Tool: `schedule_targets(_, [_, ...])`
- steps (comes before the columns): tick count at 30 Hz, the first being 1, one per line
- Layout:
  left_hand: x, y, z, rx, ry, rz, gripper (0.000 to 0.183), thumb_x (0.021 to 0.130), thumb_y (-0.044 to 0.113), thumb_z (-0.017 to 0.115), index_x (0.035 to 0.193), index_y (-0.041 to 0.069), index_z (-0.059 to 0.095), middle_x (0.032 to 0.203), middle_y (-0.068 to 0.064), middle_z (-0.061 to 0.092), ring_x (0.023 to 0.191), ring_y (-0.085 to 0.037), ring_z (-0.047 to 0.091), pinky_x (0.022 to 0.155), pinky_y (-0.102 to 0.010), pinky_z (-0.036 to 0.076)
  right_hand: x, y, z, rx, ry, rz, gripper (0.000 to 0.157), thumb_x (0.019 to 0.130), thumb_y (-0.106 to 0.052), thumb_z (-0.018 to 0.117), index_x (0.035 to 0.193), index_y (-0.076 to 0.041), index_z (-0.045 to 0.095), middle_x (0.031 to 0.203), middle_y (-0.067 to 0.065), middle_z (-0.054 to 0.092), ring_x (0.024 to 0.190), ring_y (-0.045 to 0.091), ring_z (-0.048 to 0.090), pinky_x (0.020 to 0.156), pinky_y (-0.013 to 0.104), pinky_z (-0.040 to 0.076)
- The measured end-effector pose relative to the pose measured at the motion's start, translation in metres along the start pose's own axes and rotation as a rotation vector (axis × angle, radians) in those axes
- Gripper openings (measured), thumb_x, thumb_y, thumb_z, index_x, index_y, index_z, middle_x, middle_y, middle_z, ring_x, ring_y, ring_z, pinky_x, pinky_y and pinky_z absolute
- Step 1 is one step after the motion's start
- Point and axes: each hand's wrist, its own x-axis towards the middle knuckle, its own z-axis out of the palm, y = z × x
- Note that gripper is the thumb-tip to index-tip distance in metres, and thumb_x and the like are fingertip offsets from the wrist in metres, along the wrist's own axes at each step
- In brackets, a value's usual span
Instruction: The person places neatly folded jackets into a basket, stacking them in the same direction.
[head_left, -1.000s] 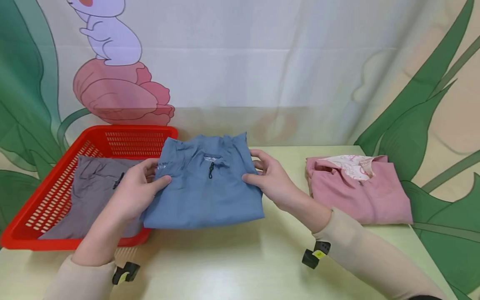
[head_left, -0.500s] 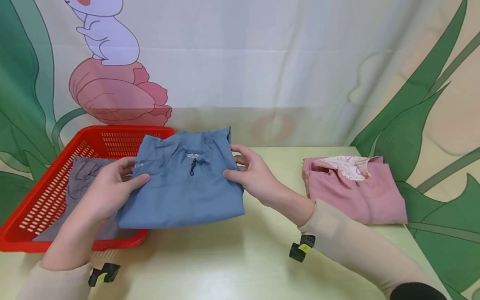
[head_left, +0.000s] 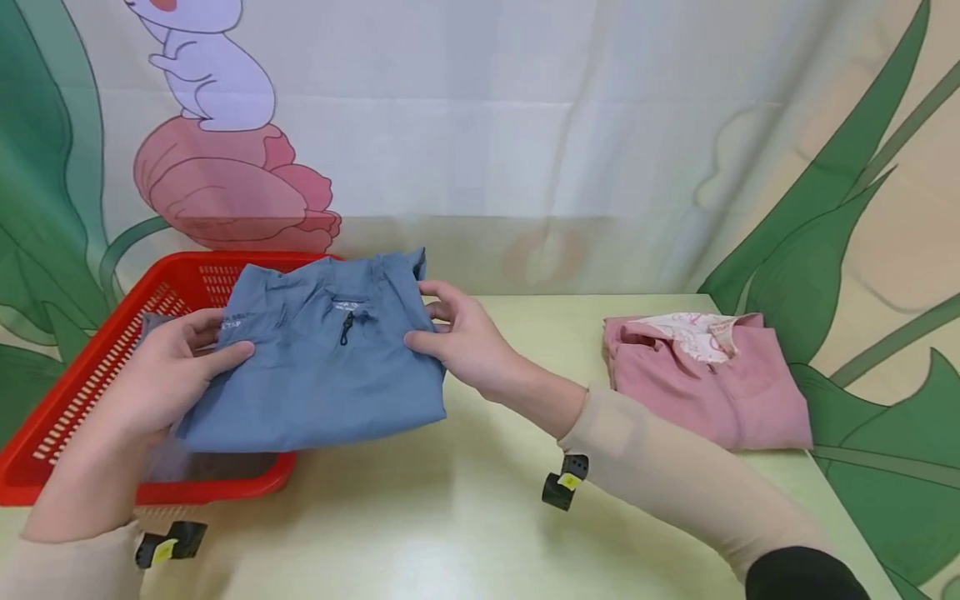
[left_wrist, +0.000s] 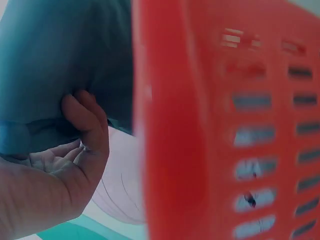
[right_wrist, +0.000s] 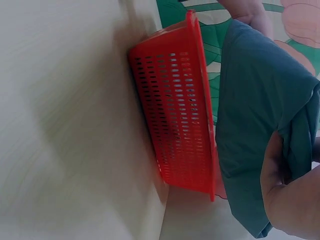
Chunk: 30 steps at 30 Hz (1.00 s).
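A folded blue jacket [head_left: 322,367] with a black zip pull at its collar is held level between both hands. My left hand [head_left: 168,367] grips its left edge, thumb on top and fingers underneath. On the opposite edge my right hand [head_left: 472,346] pinches the cloth the same way. The jacket overlaps the right half of the red plastic basket [head_left: 217,492] in the head view; the right wrist view has it above the basket rim [right_wrist: 200,75]. A grey garment [head_left: 153,321] lies inside the basket, mostly hidden by the jacket and my left hand.
A folded pink jacket [head_left: 712,392] with a white patterned lining lies on the right of the pale table [head_left: 420,533]. Behind the table hangs a printed curtain [head_left: 480,133] with a rabbit and leaves.
Both hands have carried the blue jacket leftward, from beside the basket to over it. More of the grey garment is now covered. The pink jacket has stayed in place.
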Motion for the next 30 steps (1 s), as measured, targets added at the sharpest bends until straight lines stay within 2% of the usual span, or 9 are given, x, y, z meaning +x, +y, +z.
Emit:
schedule_targets(4, [-0.001, -0.009, -0.011, 0.041, 0.025, 0.018, 0.061, 0.106, 0.02, 0.057, 0.152, -0.013, 0.033, 0.138, -0.033, 0.049, 0.097, -0.006, 0.056, 0.069, -0.016, 0.053, 0.006, 0.0, 0.014, -0.039, -0.01, 0.011, 0.061, 0.095, 0.006, 0.063, 0.151, -0.004, 0.041, 0.117, 0.016, 0.062, 0.101, 0.028, 0.07, 0.086, 0.037, 0.059])
schedule_targets(6, [-0.001, -0.012, -0.016, 0.072, 0.045, 0.02, 0.06, 0.106, 0.019, 0.057, 0.15, -0.015, 0.035, 0.137, -0.035, 0.049, 0.096, -0.008, 0.056, 0.068, -0.014, 0.052, 0.009, 0.002, 0.02, -0.057, -0.015, 0.009, 0.06, 0.095, 0.006, 0.063, 0.151, -0.004, 0.041, 0.114, 0.015, 0.062, 0.101, 0.026, 0.07, 0.086, 0.035, 0.058])
schedule_targets(7, [0.0, -0.014, -0.018, 0.085, 0.054, 0.021, 0.06, 0.106, 0.019, 0.057, 0.15, -0.015, 0.035, 0.136, -0.036, 0.049, 0.096, -0.011, 0.057, 0.068, -0.014, 0.051, 0.011, 0.003, 0.023, -0.066, -0.018, 0.006, 0.06, 0.096, 0.006, 0.063, 0.151, -0.004, 0.041, 0.113, 0.014, 0.062, 0.101, 0.026, 0.07, 0.086, 0.035, 0.058])
schedule_targets(11, [0.002, -0.02, -0.022, 0.151, 0.116, 0.003, 0.062, 0.105, 0.019, 0.059, 0.149, -0.017, 0.034, 0.135, -0.04, 0.048, 0.105, -0.041, 0.055, 0.063, -0.011, 0.047, 0.02, 0.01, 0.032, -0.082, -0.019, -0.01, 0.058, 0.096, 0.007, 0.064, 0.149, -0.004, 0.044, 0.108, 0.012, 0.062, 0.098, 0.023, 0.07, 0.085, 0.033, 0.058])
schedule_targets(15, [0.005, -0.026, -0.024, 0.195, 0.164, -0.036, 0.064, 0.105, 0.018, 0.059, 0.151, -0.017, 0.031, 0.136, -0.041, 0.047, 0.109, -0.051, 0.052, 0.061, -0.012, 0.045, 0.027, 0.018, 0.038, -0.095, -0.03, 0.003, 0.059, 0.096, 0.006, 0.066, 0.149, -0.003, 0.043, 0.109, 0.011, 0.062, 0.097, 0.022, 0.07, 0.084, 0.031, 0.058])
schedule_targets(18, [0.006, -0.029, -0.026, 0.212, 0.185, -0.066, 0.065, 0.106, 0.018, 0.056, 0.153, -0.016, 0.027, 0.14, -0.043, 0.043, 0.115, -0.053, 0.048, 0.078, -0.034, 0.058, 0.031, 0.023, 0.038, -0.117, -0.071, 0.025, 0.064, 0.096, 0.004, 0.068, 0.152, -0.003, 0.039, 0.116, 0.011, 0.063, 0.102, 0.022, 0.069, 0.086, 0.029, 0.057])
schedule_targets(20, [0.007, -0.031, -0.028, 0.212, 0.201, -0.091, 0.065, 0.107, 0.019, 0.054, 0.155, -0.014, 0.025, 0.144, -0.043, 0.039, 0.119, -0.055, 0.044, 0.09, -0.056, 0.053, 0.033, 0.025, 0.036, -0.129, -0.106, 0.044, 0.07, 0.096, 0.003, 0.069, 0.156, -0.004, 0.034, 0.123, 0.011, 0.062, 0.109, 0.022, 0.068, 0.089, 0.028, 0.056])
schedule_targets(22, [0.007, -0.034, -0.029, 0.212, 0.219, -0.122, 0.065, 0.108, 0.019, 0.051, 0.156, -0.014, 0.022, 0.146, -0.043, 0.036, 0.122, -0.056, 0.041, 0.095, -0.072, 0.042, 0.034, 0.027, 0.034, -0.12, -0.144, 0.056, 0.075, 0.095, 0.003, 0.07, 0.158, -0.006, 0.03, 0.128, 0.012, 0.061, 0.114, 0.022, 0.067, 0.091, 0.029, 0.056])
schedule_targets(30, [0.008, -0.046, -0.036, 0.319, 0.268, -0.205, 0.063, 0.107, 0.014, 0.049, 0.154, -0.015, 0.02, 0.142, -0.046, 0.035, 0.117, -0.059, 0.039, 0.094, -0.076, 0.041, 0.036, 0.033, 0.021, -0.098, -0.26, 0.038, 0.08, 0.094, 0.003, 0.071, 0.161, -0.016, 0.031, 0.143, 0.009, 0.052, 0.113, 0.017, 0.066, 0.091, 0.03, 0.056])
